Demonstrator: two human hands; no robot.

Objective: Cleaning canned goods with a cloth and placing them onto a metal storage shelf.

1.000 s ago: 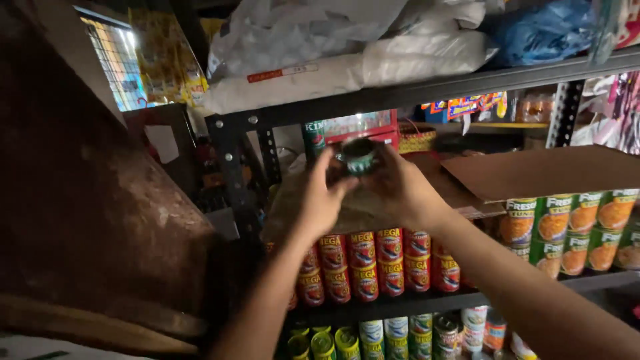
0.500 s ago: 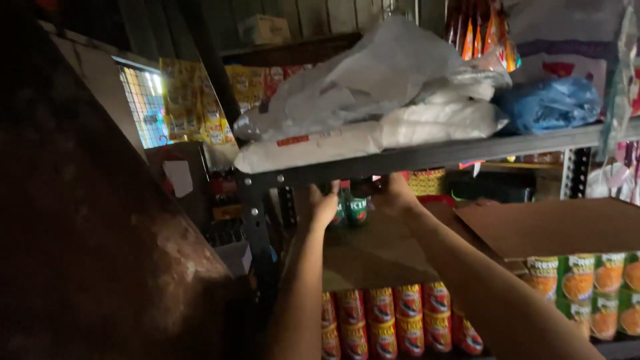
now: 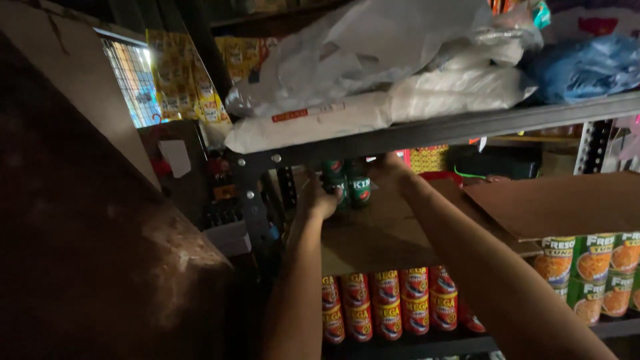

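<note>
Two small green cans (image 3: 359, 189) stand side by side on a brown cardboard sheet (image 3: 380, 233), just under the grey metal shelf (image 3: 467, 123). My left hand (image 3: 319, 200) reaches up from below and its fingers curl around the left green can (image 3: 332, 175). My right hand (image 3: 388, 167) comes in from the right and presses against the right can; its fingertips are hidden behind the can and in the shelf's shadow.
Rows of red cans (image 3: 393, 307) sit below the cardboard, with green-and-orange cans (image 3: 590, 267) to the right under a loose cardboard flap (image 3: 560, 203). White sacks (image 3: 373, 107) and a blue bag (image 3: 587, 63) lie on the shelf above. A dark bulky mass (image 3: 100, 253) fills the left.
Both hands have gone up and further in under the metal shelf with the green can, down to the cardboard. The view has tilted upward, so more of the sacks on top shows.
</note>
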